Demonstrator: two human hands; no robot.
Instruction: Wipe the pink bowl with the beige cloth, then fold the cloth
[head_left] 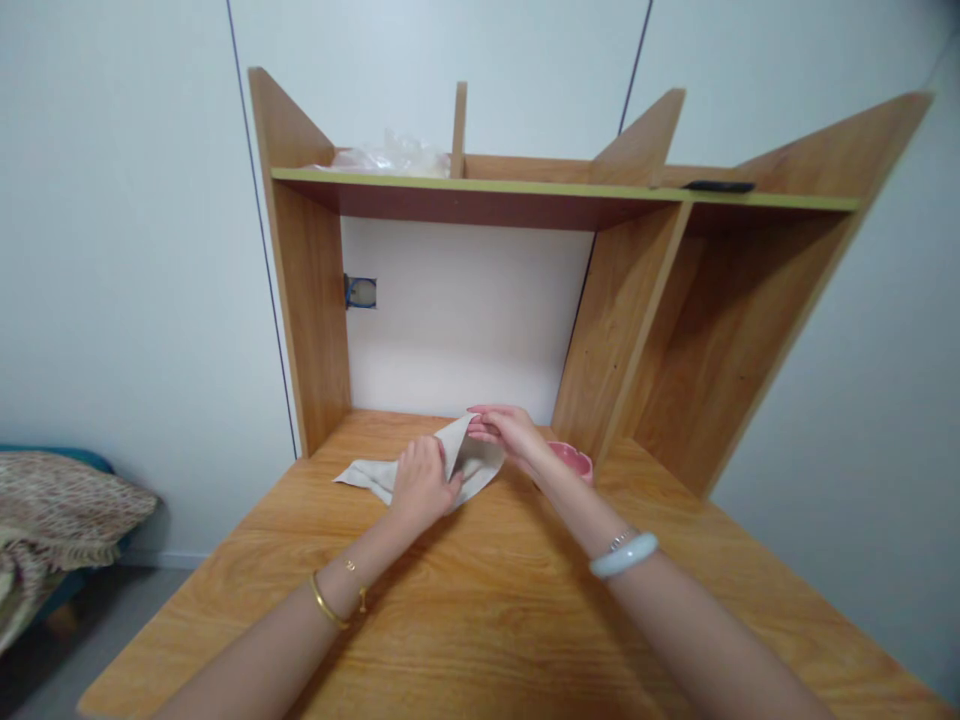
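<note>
A beige cloth [369, 472] lies on the wooden desk [480, 600] near the back. My left hand [421, 482] rests on the cloth with its fingers curled, pressing it down. My right hand [504, 428] pinches a corner of the cloth and holds it lifted off the desk, so part of the cloth stands up in a point. A pink shell-shaped dish [574, 462] sits just behind my right wrist, partly hidden by it.
A wooden hutch [315, 300] with a shelf rises at the desk's back. Clear plastic [386, 157] and a dark flat object [718, 186] lie on the shelf. A wall socket [360, 292] shows in the back panel. A bed with a patterned blanket [52, 510] stands at left.
</note>
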